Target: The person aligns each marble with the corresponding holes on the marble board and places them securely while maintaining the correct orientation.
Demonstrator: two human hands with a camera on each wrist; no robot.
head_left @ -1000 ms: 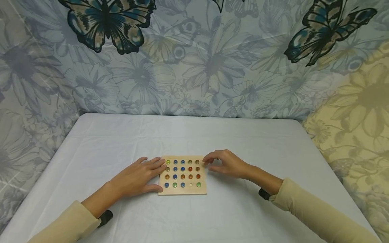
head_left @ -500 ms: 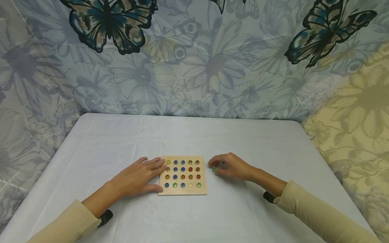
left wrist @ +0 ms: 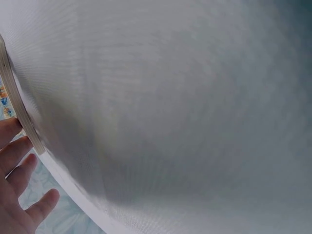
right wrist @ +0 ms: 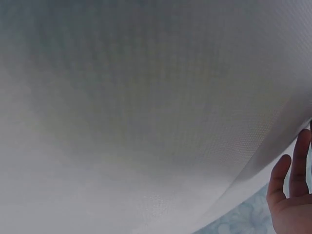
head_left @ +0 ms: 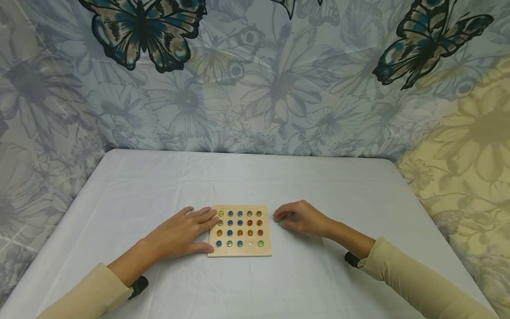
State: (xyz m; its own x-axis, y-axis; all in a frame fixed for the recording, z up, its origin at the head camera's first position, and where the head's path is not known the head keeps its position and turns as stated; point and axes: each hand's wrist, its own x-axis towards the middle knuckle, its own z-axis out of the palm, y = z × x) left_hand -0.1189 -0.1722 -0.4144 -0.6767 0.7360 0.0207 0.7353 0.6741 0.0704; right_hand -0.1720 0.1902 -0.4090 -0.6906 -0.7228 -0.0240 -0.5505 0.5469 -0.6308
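Note:
A wooden board (head_left: 245,253) lies on the white table, with rows of coloured glass marbles, blue, green, amber and red, in its round hollows. One hollow in the row closest to me holds no marble. My left hand (head_left: 179,235) rests along the board's left edge, fingers spread and straight; in the left wrist view its fingertips (left wrist: 14,146) are at the board's side. Just right of the board, my right hand (head_left: 303,219) pinches a green marble (head_left: 280,223) between thumb and fingers, low over the cloth. The right wrist view catches only part of this hand, with the marble out of sight.
White cloth (head_left: 338,186) covers the table around the board. A flowered fabric backdrop (head_left: 255,88) with butterflies rises behind the table's far edge and along both sides. Dark wrist bands (head_left: 139,287) sit at both sleeves.
My right hand has drawn a little to the right, away from the board's edge, and the green marble has come into view at its fingertips. My left hand and the board have stayed put.

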